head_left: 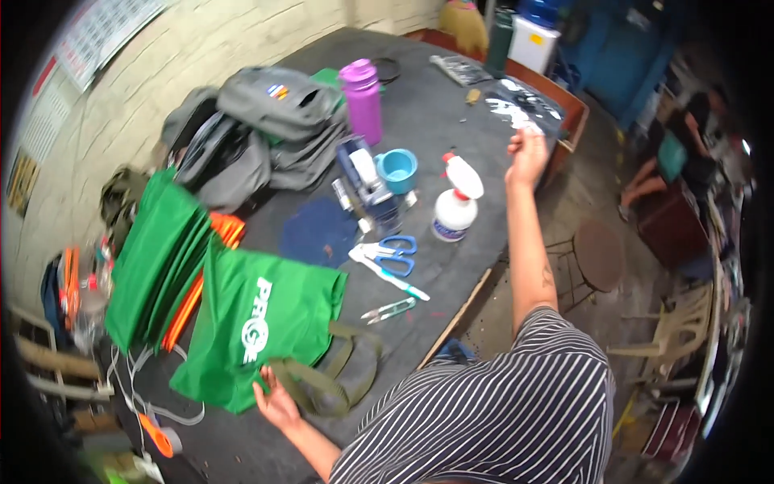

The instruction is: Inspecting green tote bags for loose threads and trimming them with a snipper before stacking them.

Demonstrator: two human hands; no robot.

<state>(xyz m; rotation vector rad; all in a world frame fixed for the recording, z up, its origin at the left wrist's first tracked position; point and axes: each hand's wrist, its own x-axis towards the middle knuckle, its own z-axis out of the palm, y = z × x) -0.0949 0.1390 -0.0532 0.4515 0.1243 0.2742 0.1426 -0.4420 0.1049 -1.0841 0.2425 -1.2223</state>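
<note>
Green bag (pixel 282 315) lies on the table (pixel 435 105). Left hand (pixel 279 402): fingers apart, at bag's edge. Right hand (pixel 526 161): at plastic pack (pixel 528 101); grip cannot be determined. Laying-out appears complete; remaining steps cannot be told.

The green bag (pixel 282 298) is of matt cloth; the dark packet (pixel 538 103) looks like glossy plastic. The spray bottle (pixel 455 216) seems smooth plastic, the table (pixel 431 109) matt.

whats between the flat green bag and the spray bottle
In the head view, the blue-handled scissors and a white-and-teal pen-like tool lie between the green bag and the spray bottle.
</note>
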